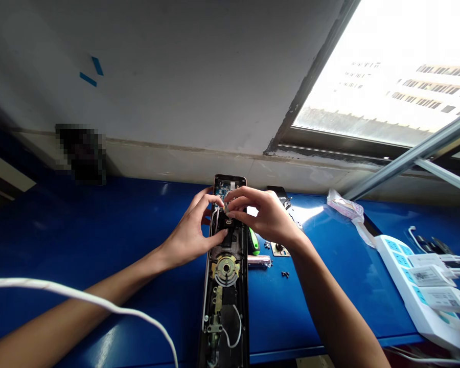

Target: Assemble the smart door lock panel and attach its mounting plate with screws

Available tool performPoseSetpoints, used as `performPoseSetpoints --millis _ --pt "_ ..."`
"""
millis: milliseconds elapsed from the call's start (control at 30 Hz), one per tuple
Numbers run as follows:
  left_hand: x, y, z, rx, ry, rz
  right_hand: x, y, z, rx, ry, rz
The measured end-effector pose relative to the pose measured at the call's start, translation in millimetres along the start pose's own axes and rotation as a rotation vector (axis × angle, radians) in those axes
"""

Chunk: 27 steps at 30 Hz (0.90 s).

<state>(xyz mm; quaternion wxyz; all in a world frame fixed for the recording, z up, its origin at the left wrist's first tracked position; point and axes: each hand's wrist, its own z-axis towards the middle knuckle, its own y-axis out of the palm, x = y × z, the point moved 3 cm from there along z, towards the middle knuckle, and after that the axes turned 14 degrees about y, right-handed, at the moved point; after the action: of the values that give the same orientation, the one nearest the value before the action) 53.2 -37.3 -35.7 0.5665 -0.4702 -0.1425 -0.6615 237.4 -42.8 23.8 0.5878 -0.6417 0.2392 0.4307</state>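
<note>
Pinching small grey piece [226, 207]: right hand [267, 214]; left hand [187, 229] spread wide, touching long black device [227, 271].

Left forearm [134, 278] and right forearm [327, 291] are bare.

Between device [227, 271] and power strip [414, 295] lie what look like screws [285, 274].

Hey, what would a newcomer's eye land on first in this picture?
Probably the glaring window at upper right. Next, the left hand and right hand, close together over a long, opened device on the blue table. Then the white power strip, several plugs in it, at right.
</note>
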Motion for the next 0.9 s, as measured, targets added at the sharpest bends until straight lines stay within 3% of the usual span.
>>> performPoseSetpoints --millis 267,900 --pt "-1.5 -0.5 -1.2 0.003 0.000 0.003 -3.1 0.3 1.7 -0.057 -0.004 0.014" --pt "-1.3 -0.2 -0.4 -0.002 -0.004 -0.008 -2.3 -0.3 1.4 -0.054 -0.015 0.018"
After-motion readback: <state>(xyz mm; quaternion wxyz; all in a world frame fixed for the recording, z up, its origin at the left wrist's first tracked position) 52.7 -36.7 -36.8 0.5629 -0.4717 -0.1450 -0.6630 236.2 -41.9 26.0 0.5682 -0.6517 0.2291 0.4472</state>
